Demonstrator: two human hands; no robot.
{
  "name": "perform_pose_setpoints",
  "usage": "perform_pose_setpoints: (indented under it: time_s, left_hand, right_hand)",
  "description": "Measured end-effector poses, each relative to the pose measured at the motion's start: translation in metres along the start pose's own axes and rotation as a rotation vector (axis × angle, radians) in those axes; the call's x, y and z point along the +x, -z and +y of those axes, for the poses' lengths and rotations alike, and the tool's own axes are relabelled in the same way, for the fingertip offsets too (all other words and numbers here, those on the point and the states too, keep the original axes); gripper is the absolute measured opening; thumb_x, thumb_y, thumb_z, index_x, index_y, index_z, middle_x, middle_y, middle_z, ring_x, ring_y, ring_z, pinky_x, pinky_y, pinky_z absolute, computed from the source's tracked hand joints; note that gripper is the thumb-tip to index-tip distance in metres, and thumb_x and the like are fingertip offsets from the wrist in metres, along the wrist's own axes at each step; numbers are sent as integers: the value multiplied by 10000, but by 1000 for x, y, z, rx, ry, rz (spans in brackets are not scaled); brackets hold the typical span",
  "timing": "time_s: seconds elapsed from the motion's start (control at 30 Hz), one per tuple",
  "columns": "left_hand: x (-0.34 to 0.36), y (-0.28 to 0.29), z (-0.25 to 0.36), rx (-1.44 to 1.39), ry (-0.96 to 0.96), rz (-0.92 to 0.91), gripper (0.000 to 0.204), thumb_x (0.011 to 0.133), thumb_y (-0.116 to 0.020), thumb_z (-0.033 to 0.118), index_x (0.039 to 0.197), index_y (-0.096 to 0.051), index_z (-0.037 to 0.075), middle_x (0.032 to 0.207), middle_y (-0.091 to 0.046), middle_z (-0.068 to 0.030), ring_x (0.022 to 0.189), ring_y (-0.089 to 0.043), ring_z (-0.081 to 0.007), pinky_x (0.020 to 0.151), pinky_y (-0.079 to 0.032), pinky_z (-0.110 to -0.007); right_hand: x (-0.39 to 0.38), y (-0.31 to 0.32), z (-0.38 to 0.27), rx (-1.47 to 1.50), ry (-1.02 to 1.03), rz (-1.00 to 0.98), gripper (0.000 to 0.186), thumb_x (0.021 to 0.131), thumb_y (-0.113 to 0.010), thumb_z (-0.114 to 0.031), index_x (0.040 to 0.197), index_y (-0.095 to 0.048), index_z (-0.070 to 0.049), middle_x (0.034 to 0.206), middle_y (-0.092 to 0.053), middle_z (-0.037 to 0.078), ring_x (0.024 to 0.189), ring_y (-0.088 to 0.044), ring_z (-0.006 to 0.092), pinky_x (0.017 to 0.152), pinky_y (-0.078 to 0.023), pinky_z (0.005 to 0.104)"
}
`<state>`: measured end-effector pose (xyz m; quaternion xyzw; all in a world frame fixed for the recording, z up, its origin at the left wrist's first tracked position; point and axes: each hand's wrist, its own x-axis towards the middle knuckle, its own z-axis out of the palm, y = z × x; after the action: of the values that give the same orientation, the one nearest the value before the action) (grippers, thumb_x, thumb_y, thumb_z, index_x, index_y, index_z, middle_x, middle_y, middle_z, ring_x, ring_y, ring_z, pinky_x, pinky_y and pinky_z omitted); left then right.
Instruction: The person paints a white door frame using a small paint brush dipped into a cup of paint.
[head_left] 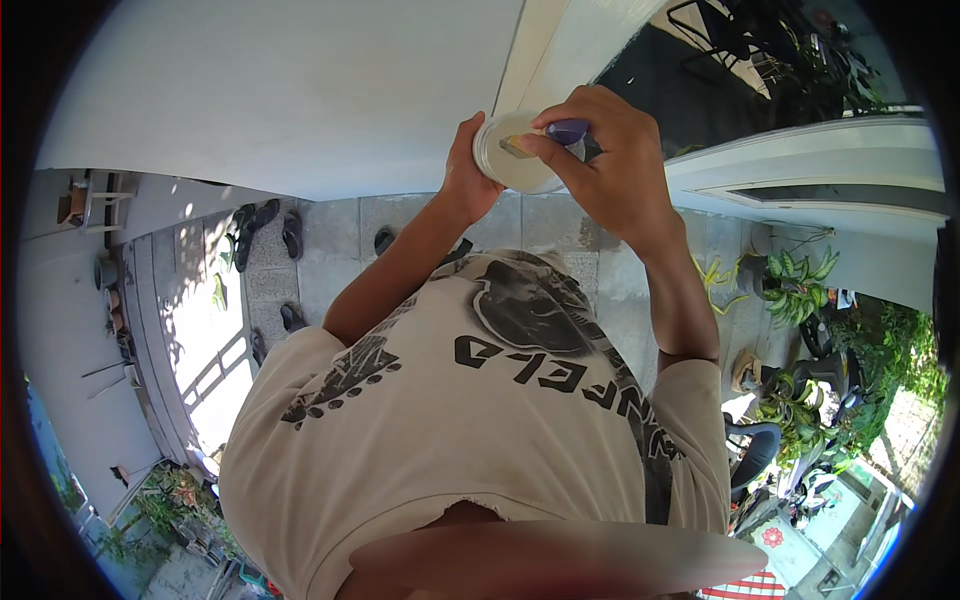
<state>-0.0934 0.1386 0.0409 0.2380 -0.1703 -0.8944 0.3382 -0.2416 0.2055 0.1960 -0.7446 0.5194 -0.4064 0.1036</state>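
Note:
My left hand [472,172] is wrapped round the side of a round pale tub [481,150], thumb up along its rim. Inside it shows a cream-coloured content, which looks like paint [528,178]. Over the tub's mouth, my right hand [612,160] pinches a paintbrush by its purple handle [568,131]. The metal-coloured lower end of the brush points down into the tub, and its bristles are mostly hidden. Both hands are close together in front of the wall, beside a door frame.
A white wall [300,90] rises right ahead, with a cream frame [550,55] and a dark glass pane [740,90] to the right. Sandals [291,235] lie on the paved floor [335,235] at left. Potted plants [800,280] and a black chair [755,455] stand at right.

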Motion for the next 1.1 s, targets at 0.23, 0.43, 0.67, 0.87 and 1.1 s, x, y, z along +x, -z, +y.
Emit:
perform_pose_setpoints:
  time_s: [0.23,0.43,0.67,0.87,1.1]
  left_hand:
    - [-7,-10,5,-62,-5,13,586,1017,-363,523,1361,-518,75,1298,-597,-122,1227,-580,-275,1083,-452,-460]
    - [-6,-8,5,-9,-19,49,663,1021,-292,536,1389,-512,30,1341,-596,-141,1253,-585,-265,1067,-473,-442]
    - [-3,-1,5,2,-46,55,632,1015,-332,529,1377,-515,45,1325,-596,-138,1258,-567,-277,1090,-446,-449]
    - [4,5,4,1,-47,61,695,1004,-330,580,1391,-522,36,1325,-619,-139,1209,-618,-266,996,-511,-420]
    - [-4,-12,12,73,-40,91,722,996,-332,587,1419,-488,23,1397,-575,-166,1282,-577,-308,1068,-480,-482]
  right_hand:
    - [-5,-13,5,-51,-10,-44,173,793,-803,-177,840,-715,-36,750,-658,62,694,-634,238,613,-494,343]
    - [-4,-13,4,-137,39,-78,203,780,-841,-161,854,-722,-15,768,-667,79,669,-625,222,591,-494,306]
    - [-4,-1,-2,-8,-38,76,174,777,-836,-161,827,-726,-38,737,-666,59,651,-625,198,574,-504,315]
    - [-16,-1,-5,59,-81,98,167,789,-841,-58,902,-732,-2,798,-669,88,680,-634,154,626,-494,259]
    - [-24,-2,0,181,-223,178,159,808,-827,-43,916,-719,3,819,-672,78,749,-667,136,660,-507,245]
